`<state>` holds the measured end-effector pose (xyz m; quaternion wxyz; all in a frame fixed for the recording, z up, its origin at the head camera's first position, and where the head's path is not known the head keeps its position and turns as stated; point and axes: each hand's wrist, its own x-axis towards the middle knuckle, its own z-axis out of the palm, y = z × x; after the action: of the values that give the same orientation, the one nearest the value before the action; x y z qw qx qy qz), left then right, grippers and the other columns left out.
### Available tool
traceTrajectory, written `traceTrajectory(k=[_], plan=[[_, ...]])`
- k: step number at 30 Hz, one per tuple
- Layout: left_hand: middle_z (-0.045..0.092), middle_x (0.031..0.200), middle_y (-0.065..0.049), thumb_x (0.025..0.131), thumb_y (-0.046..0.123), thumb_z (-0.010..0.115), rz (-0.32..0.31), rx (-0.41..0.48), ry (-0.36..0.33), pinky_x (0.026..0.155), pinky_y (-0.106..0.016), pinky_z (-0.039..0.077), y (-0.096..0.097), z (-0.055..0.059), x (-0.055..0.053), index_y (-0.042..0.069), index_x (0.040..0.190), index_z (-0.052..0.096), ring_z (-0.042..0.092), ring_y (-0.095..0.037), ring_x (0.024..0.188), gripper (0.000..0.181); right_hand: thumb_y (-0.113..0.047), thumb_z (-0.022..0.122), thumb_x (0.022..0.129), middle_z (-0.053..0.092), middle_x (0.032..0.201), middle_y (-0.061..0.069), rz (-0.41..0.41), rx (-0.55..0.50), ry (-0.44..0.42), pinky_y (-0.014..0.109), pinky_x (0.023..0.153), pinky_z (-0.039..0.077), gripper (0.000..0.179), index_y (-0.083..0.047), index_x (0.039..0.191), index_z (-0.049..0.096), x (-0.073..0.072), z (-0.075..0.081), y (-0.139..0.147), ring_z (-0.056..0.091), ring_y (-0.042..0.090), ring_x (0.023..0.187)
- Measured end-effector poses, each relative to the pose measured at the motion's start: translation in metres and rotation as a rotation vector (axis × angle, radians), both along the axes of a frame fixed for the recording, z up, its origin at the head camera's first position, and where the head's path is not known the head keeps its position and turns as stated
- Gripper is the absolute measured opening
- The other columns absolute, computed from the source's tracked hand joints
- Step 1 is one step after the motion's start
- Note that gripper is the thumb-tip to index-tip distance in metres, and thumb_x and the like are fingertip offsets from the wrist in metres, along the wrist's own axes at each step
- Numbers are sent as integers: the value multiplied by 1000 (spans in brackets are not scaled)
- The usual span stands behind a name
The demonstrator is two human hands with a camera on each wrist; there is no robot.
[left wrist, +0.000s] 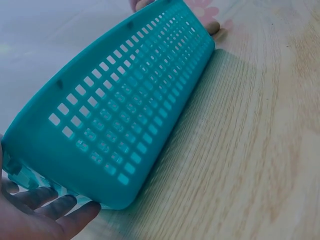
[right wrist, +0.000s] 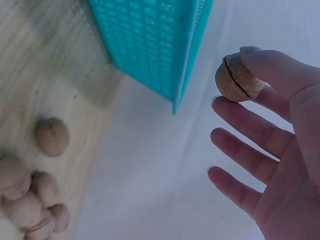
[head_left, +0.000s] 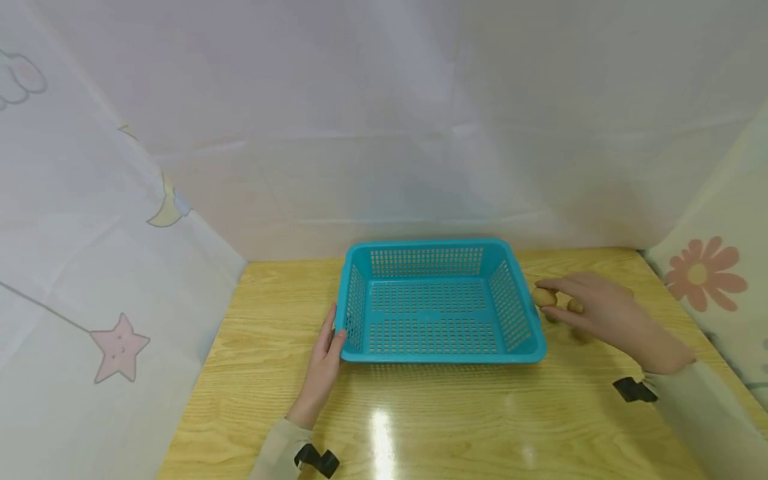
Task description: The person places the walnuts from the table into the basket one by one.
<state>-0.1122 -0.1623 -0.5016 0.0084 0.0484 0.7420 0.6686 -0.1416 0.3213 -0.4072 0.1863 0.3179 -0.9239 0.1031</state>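
A turquoise plastic basket (head_left: pixel 429 357) with slotted walls stands on the wooden table, and nothing lies inside it. My left hand (head_left: pixel 322 367) holds its left end, thumb at the rim and fingers along the outer wall. Beyond the basket's right rim, my right hand (head_left: pixel 618 317) pinches a walnut (right wrist: pixel 237 80) between thumb and forefinger, the other fingers spread. A dark seam line runs around this walnut. Several more walnuts (right wrist: pixel 25 210) lie in a group on the table, partly hidden beneath the right hand in the head view, with a single walnut (right wrist: pixel 52 137) a little apart.
The light wood table (head_left: pixel 444 427) reaches back to a pale cloth (head_left: pixel 384 167) hung behind it. More printed cloth hangs at both sides, with a pink star (head_left: pixel 121 347) on the left and a pink flower (head_left: pixel 708 273) on the right.
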Motion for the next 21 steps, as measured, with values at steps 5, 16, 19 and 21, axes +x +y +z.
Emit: traceTrajectory(k=[5,16,19,21], plan=[[15,174,-11,114,26,42,6,-5,-7,120,-58,28,-1,0,0,20,169,16,26,-41,154,61,-18,89,80,67,98,-9,31,-3,-56,44,77,55,47,-10,124,73,-14,9,-26,65,17,88],[17,173,-14,114,25,42,17,12,-1,119,-60,31,0,-2,1,19,169,18,28,-42,153,60,-27,82,92,73,107,-4,85,-78,-294,44,79,55,42,-9,129,72,-56,10,-79,69,22,98],[18,172,-15,114,25,42,20,19,1,118,-60,32,1,-2,1,18,169,18,29,-42,153,60,-28,81,92,72,105,-5,101,-75,-324,43,80,53,41,-11,129,72,-65,13,-93,66,20,97],[17,172,-15,114,25,43,18,12,9,118,-60,31,2,-2,2,16,169,18,30,-43,152,61,-27,82,92,72,103,-4,112,-78,-341,44,81,53,41,-10,128,72,-70,15,-102,66,21,96]])
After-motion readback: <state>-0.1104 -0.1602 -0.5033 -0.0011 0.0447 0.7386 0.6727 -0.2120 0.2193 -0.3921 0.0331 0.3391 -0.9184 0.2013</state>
